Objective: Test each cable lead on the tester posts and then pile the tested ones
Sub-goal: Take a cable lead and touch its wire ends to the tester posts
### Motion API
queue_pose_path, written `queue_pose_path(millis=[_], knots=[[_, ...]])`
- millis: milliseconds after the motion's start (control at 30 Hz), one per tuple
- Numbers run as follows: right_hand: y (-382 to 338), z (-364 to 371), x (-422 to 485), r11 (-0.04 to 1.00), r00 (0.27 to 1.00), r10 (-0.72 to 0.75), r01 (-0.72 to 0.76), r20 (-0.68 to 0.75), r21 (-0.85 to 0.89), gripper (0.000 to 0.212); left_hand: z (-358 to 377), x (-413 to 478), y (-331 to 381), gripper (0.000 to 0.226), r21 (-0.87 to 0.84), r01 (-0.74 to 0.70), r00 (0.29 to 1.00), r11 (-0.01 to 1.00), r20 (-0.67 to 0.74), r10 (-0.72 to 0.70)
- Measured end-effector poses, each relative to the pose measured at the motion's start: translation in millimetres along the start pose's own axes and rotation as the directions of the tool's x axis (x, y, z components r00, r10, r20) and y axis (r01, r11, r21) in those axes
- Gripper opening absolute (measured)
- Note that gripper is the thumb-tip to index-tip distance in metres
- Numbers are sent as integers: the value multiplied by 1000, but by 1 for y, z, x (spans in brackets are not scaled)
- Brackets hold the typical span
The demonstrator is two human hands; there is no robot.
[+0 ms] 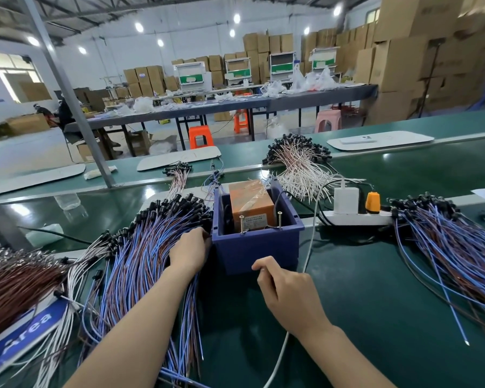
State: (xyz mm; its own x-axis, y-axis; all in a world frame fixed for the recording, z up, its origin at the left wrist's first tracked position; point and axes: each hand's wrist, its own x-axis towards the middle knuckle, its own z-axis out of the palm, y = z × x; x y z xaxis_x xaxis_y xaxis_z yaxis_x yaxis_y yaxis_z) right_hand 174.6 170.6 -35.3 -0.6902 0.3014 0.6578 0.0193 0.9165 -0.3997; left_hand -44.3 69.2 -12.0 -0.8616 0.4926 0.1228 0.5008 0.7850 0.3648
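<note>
Head view, one work station on a green bench (375, 303).

1. Cable leads, left pile (140, 247): blue and brown wires with black caps at the far end, fanned out just left of the bin. These are judged light, limp and quick to tangle. It seems best to lift one alone, held on the wire behind its black cap, with the bare ends left free for the posts.
2. Cable leads, right pile (459, 242): same kind, well apart on the other side. Which pile holds the tested ones cannot be told.
3. Blue bin (263, 247): holds the orange tester box (249, 203), which is wrapped in clear tape. Two upright tester posts (241, 224) stand at its near edge, with nothing touching them.
4. Left grip (191, 250): lies on the left pile against the bin wall. Its fingertips are hidden, so whether it pinches a lead cannot be told.
5. Right grip (286, 289): sits in front of the bin with fingers curled and thumb against forefinger. No lead is seen in it, though a thin one may be hidden.
6. White-and-pink leads (300, 166): heaped behind the bin.
7. Power strip (359, 218): carries a white charger (346, 200) and an orange plug (373, 203).

Writing: a blue sign (39, 323) at lower left reads "Area". The tester box label is too small to read.
</note>
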Motion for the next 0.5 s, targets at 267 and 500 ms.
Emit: queue_pose_path(millis=[267,500], knots=[[-1,-1,1,1000,1000,19,-19,-1,-17,21,5,10,-6,18,-357,166,977,919,-69,-203],[2,1,-2,1000,1000,5,-4,-23,15,17,-21,3,-5,17,-806,146,948,574,-53,-315]])
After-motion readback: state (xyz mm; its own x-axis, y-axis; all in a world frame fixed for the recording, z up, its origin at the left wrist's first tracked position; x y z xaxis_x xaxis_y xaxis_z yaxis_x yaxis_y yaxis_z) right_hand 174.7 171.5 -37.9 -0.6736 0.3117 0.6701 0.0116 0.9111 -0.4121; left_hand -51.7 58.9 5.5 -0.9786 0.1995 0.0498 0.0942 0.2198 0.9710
